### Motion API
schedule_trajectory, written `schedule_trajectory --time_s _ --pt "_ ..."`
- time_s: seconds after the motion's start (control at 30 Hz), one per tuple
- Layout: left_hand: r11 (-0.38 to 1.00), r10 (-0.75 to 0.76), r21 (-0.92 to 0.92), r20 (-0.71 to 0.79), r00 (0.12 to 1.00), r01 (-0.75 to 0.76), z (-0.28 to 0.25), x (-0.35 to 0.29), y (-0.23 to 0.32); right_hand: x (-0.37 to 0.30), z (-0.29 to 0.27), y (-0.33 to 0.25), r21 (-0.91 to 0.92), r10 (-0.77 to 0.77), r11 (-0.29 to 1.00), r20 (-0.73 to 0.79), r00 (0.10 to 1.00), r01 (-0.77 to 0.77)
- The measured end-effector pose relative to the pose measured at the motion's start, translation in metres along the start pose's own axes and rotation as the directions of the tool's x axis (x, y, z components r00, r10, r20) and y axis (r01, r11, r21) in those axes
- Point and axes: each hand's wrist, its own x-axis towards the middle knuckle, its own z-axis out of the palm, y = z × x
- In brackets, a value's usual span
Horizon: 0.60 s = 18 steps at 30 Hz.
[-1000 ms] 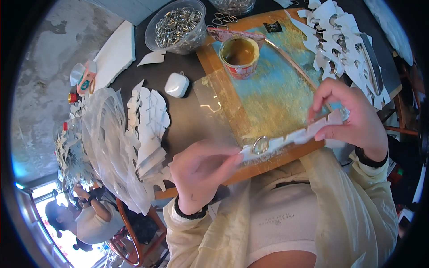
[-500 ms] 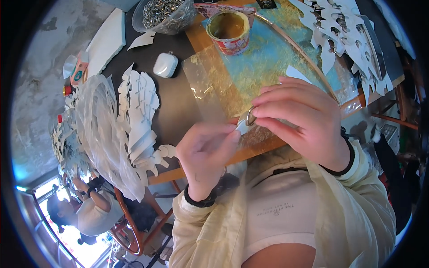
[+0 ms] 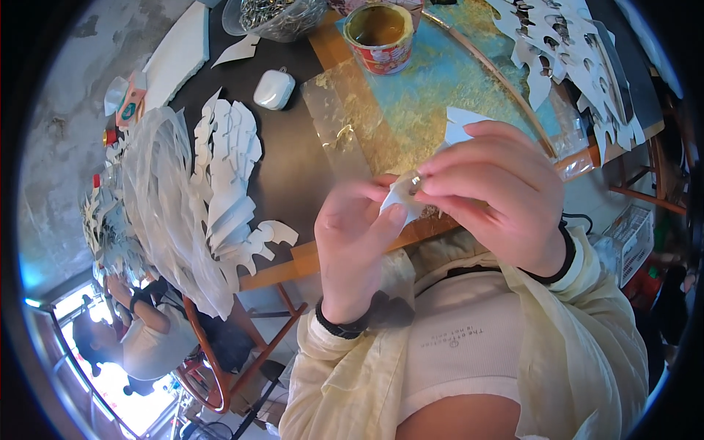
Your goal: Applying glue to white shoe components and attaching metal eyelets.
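Over the table's near edge, my left hand [image 3: 350,238] pinches a small white cut piece [image 3: 397,196] between thumb and fingers. My right hand [image 3: 506,194] closes its thumb and fingertips on a small shiny metal ring [image 3: 416,180], which touches the upper end of the white piece. My fingers partly cover the ring, so whether the piece passes through it cannot be seen. Beyond my right hand lies another white cut piece [image 3: 462,123], partly hidden by it.
A tub of brownish paste [image 3: 381,60], a bowl of metal rings [image 3: 275,18] and a white case [image 3: 274,89] stand at the back. White cut pieces [image 3: 231,154] lie left, others with metal parts [image 3: 565,51] far right. Another person [image 3: 147,341] sits at lower left.
My left hand has moved right, closer to my right hand. The ring has turned and is more covered by my fingers. More of the white piece beyond my right hand shows.
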Motion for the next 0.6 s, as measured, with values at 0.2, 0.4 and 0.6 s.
schedule_trajectory --time_s 0.2,0.4,0.6 --pt "0.946 0.018 0.323 -0.110 0.994 0.018 0.006 -0.003 0.002 -0.011 -0.004 0.003 -0.030 -0.102 0.994 0.047 0.994 0.104" --pt "0.631 0.390 0.729 -0.005 0.921 -0.264 -0.011 -0.012 -0.007 -0.009 -0.015 -0.004 0.420 0.333 0.830 0.154 0.930 -0.366" --pt "0.194 0.580 0.779 0.399 0.711 -0.596 -0.008 -0.003 0.002 0.000 -0.025 0.002 0.110 0.038 0.991 0.274 0.961 -0.071"
